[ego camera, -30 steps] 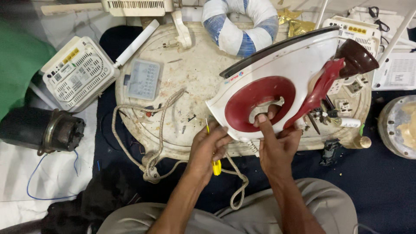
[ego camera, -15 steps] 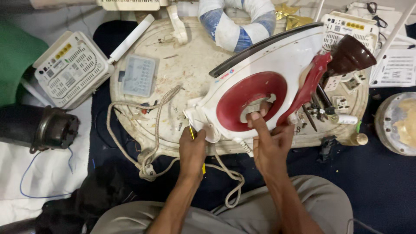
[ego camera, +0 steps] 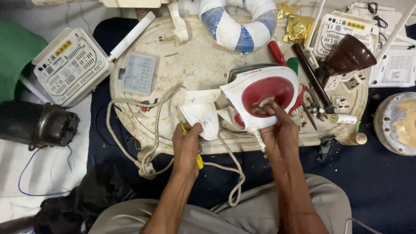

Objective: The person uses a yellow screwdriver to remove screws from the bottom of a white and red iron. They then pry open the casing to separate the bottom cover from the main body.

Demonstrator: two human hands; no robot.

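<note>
- Cluttered and stained, a pale oval work board (ego camera: 195, 65) lies on dark blue cloth, with the person's knees at its near edge.
- On the right half of the board, towards the near edge, sits a white and red clothes iron (ego camera: 260, 93).
- It is tipped, its red face turned up.
- The right hand (ego camera: 277, 130) grips the iron from the near side, fingers curled closed over its lower rim and fingertips pressed on the red face.
- The left hand (ego camera: 187, 145) is closed around a yellow-handled screwdriver (ego camera: 197, 158) and also pinches the near end of a loose white cover piece (ego camera: 201, 113).
- That cover piece lies just left of the iron, touching it or nearly so; I cannot tell if it is fully free.
- The iron's long axis runs left to right across the board, its back end nearer the left hand.
- A braided cord (ego camera: 143, 130) trails from the iron over the near edge and loops off the left side.
- At the far edge lies a blue and white wire coil (ego camera: 242, 24); a small clear parts box (ego camera: 138, 73) sits at the left.
- White router boxes (ego camera: 71, 65) lie off the board's left and far right corners.
</note>
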